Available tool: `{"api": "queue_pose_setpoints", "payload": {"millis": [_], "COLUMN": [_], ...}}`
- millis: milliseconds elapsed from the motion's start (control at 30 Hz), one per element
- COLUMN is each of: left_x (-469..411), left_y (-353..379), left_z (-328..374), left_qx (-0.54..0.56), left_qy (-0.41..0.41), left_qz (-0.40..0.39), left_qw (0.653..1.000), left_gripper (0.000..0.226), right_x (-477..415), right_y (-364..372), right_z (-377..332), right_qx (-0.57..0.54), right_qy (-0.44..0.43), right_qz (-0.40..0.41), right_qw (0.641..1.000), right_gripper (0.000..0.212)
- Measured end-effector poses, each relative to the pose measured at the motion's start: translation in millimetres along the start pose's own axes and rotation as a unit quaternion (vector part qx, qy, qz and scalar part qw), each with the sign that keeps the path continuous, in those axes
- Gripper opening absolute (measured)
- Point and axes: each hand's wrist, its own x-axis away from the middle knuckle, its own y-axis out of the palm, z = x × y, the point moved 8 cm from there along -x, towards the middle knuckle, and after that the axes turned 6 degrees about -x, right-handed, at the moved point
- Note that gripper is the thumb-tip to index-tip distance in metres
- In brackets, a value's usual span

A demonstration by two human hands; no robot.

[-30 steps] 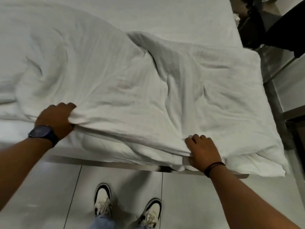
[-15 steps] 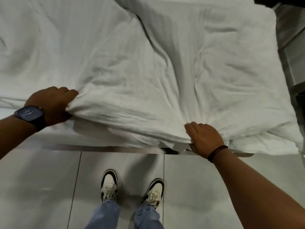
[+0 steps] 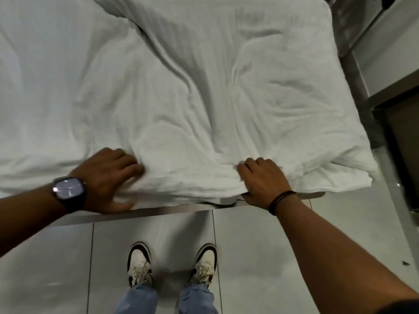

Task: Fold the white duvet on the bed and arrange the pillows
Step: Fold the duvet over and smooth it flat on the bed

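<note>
The fold looks to be in its middle stage; the soft, crumpled white duvet [image 3: 204,98] lies across the bed [image 3: 170,209] and fills the upper two thirds of the frame, with stacked layers showing at its lower-right corner, so at least one doubling seems done; the near edge is uneven and deep creases run from the upper centre down towards the hands, so squaring, smoothing and probably a further fold remain; no pillows are in view, and that part appears not yet begun.

The right hand [image 3: 263,182], at centre right, curls its fingers over the near edge with the thumb tucked below, clamped on the cloth; the left hand [image 3: 106,177], at centre left, lies on the same edge with the thumb spread low, but blur hides whether it pinches or only presses; the two are well apart.

The cloth is matt, thick and puffy; the pale floor tiles [image 3: 249,257] below are glossy and hard.
</note>
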Motion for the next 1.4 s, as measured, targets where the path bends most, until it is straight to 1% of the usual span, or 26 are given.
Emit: {"api": "queue_pose_setpoints", "payload": {"millis": [67, 133, 200, 233, 300, 333, 400, 433, 500, 567, 600, 667, 700, 733, 767, 800, 833, 867, 900, 967, 1000, 1067, 1133, 1200, 1300, 1400], "left_x": [-33, -75, -117, -138, -173, -186, -203, -208, -213, -214, -213, -214, -215, -218, -222, -227, -231, -234, -237, -237, -233, -226, -223, -225, -237, -248], "left_y": [-19, -32, -37, -38, -29, -20, -3, 0, 4, 5, 4, -4, -7, -7, -6, -3, 0, 3, 3, -7, -14, -21, -19, -10, 4, 7], "left_z": [34, 64, 89, 101, 126, 138, 157, 163, 169, 174, 175, 172, 169, 167, 168, 171, 178, 186, 193, 201, 203, 200, 193, 189, 190, 190], "left_qx": [0.03, 0.034, 0.027, 0.026, 0.014, 0.0, -0.024, -0.027, 0.0, 0.034, 0.04, 0.049, 0.061, 0.075, 0.083, 0.088, 0.084, 0.075, 0.073, 0.087, 0.088, 0.09, 0.096, 0.088, 0.062, 0.051], "left_qy": [0.043, 0.056, 0.042, 0.036, 0.03, 0.029, 0.023, 0.02, 0.019, 0.044, 0.059, 0.064, 0.054, 0.041, 0.029, 0.022, 0.028, 0.043, 0.06, 0.107, 0.137, 0.192, 0.195, 0.17, 0.142, 0.115], "left_qz": [0.06, 0.092, 0.087, 0.073, 0.025, -0.005, -0.051, -0.06, -0.078, -0.113, -0.118, -0.08, -0.055, -0.044, -0.044, -0.055, -0.061, -0.061, -0.047, 0.009, 0.045, 0.088, 0.08, 0.045, -0.007, -0.08], "left_qw": [0.997, 0.994, 0.995, 0.996, 0.999, 1.0, 0.998, 0.998, 0.997, 0.992, 0.99, 0.993, 0.995, 0.995, 0.995, 0.994, 0.994, 0.994, 0.994, 0.99, 0.986, 0.973, 0.973, 0.98, 0.988, 0.989], "left_gripper": [0.069, 0.078, 0.089, 0.094, 0.098, 0.093, 0.071, 0.058, 0.035, 0.024, 0.022, 0.026, 0.035, 0.049, 0.063, 0.069, 0.067, 0.058, 0.048, 0.031, 0.026, 0.02, 0.024, 0.033, 0.056, 0.079], "right_x": [6, 17, 33, 43, 57, 60, 60, 58, 53, 55, 60, 73, 80, 87, 93, 98, 101, 101, 100, 98, 98, 97, 93, 88, 88, 85], "right_y": [-7, -21, -37, -39, -31, -26, -22, -24, -36, -44, -43, -37, -34, -29, -22, -15, -11, -11, -14, -28, -34, -39, -33, -16, 11, 14], "right_z": [3, 22, 51, 67, 98, 112, 132, 138, 135, 126, 123, 126, 133, 143, 156, 167, 176, 181, 182, 173, 166, 152, 147, 149, 152, 154], "right_qx": [-0.025, -0.054, -0.055, -0.038, 0.019, 0.047, 0.073, 0.07, 0.046, 0.034, 0.033, 0.027, 0.027, 0.033, 0.039, 0.037, 0.028, 0.022, 0.021, 0.04, 0.056, 0.076, 0.059, 0.026, -0.026, -0.069], "right_qy": [-0.014, 0.01, 0.066, 0.092, 0.128, 0.141, 0.163, 0.172, 0.169, 0.144, 0.136, 0.147, 0.168, 0.199, 0.235, 0.266, 0.283, 0.288, 0.283, 0.251, 0.229, 0.188, 0.166, 0.172, 0.195, 0.177], "right_qz": [0.015, 0.061, 0.125, 0.135, 0.105, 0.088, 0.087, 0.098, 0.116, 0.151, 0.164, 0.174, 0.179, 0.175, 0.153, 0.128, 0.12, 0.129, 0.15, 0.207, 0.23, 0.242, 0.215, 0.146, 0.031, -0.045], "right_qw": [0.999, 0.997, 0.988, 0.986, 0.986, 0.985, 0.98, 0.978, 0.978, 0.977, 0.977, 0.973, 0.969, 0.964, 0.959, 0.955, 0.951, 0.949, 0.947, 0.945, 0.944, 0.949, 0.96, 0.974, 0.98, 0.981], "right_gripper": [0.057, 0.058, 0.057, 0.057, 0.059, 0.056, 0.045, 0.039, 0.026, 0.018, 0.017, 0.018, 0.022, 0.033, 0.048, 0.059, 0.061, 0.057, 0.047, 0.031, 0.03, 0.043, 0.055, 0.057, 0.063, 0.073]}}
